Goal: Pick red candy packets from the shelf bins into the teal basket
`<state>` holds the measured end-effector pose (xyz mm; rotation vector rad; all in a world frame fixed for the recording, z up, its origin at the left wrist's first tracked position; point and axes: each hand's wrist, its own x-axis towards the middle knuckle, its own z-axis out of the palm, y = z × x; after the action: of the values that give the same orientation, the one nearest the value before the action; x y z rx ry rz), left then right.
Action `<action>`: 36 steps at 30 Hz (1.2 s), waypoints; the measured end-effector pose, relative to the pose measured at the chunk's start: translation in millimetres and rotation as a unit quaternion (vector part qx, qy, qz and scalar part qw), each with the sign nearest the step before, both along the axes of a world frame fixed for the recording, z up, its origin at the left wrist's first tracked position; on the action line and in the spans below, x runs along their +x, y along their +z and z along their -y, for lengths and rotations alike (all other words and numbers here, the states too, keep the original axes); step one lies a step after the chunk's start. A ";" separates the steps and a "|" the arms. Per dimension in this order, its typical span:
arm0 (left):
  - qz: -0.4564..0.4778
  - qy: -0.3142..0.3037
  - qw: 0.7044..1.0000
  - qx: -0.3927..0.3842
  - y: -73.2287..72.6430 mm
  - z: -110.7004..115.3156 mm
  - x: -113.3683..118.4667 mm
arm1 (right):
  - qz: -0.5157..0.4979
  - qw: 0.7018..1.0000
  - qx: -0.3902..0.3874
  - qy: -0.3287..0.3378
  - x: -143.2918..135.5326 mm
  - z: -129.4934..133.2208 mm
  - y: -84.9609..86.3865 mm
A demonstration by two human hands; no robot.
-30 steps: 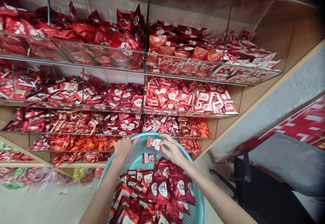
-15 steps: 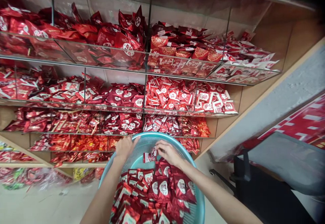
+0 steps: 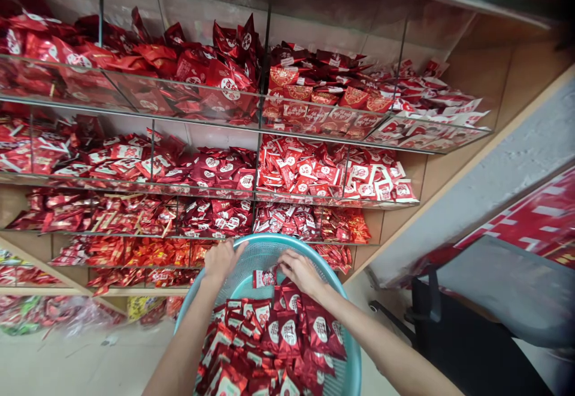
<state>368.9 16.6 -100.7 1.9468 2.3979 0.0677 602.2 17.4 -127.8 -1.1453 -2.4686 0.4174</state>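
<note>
A light-blue plastic basket (image 3: pixel 354 348) stands before me, partly filled with red wrapped candy packets (image 3: pixel 287 333), several with white heart-shaped labels. My left hand (image 3: pixel 222 260) is closed over the basket's far-left rim, thumb along the edge. Inside the far part of the basket, my right hand (image 3: pixel 300 271) has its fingers bent and drawn together. Just left of these fingertips lies a small red-and-white candy packet (image 3: pixel 264 278), apart from the larger pile. What, if anything, is between the right fingertips is hidden.
Glass-fronted shelves (image 3: pixel 202 189) beyond the basket hold rows of red candy packets in divided compartments. Bagged goods (image 3: pixel 67 315) sit under the lowest shelf at left. To the right are a black chair (image 3: pixel 467 336) and a grey wall (image 3: pixel 453 204).
My right hand has shifted slightly right, and a small packet that was at its fingertips now lies lower in the basket. The left hand keeps its place on the rim.
</note>
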 end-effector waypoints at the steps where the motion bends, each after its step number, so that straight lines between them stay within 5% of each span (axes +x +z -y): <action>1: -0.002 -0.001 1.000 0.001 0.3 0.2 0.2 | 0.015 1.000 0.004 -0.008 -0.5 1.1 2.0; 10: 0.002 0.000 1.000 -0.003 2.2 -0.6 0.0 | 0.188 0.976 0.027 -0.109 -25.9 1.4 13.2; 25: -0.012 0.005 1.000 0.006 1.9 1.0 1.0 | 0.241 0.969 0.013 -0.052 -108.3 14.9 -21.5; 30: -0.007 0.001 1.000 0.005 3.5 0.2 0.2 | 0.152 0.986 0.003 -0.073 -88.8 6.8 12.7; 36: 0.025 0.008 1.000 -0.015 7.5 0.2 0.2 | 0.015 0.980 0.046 -0.194 -47.8 -53.6 53.8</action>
<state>369.1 16.3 -93.2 1.8894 2.3702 0.0779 554.4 71.0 -74.0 -1.5570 -2.1877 0.1694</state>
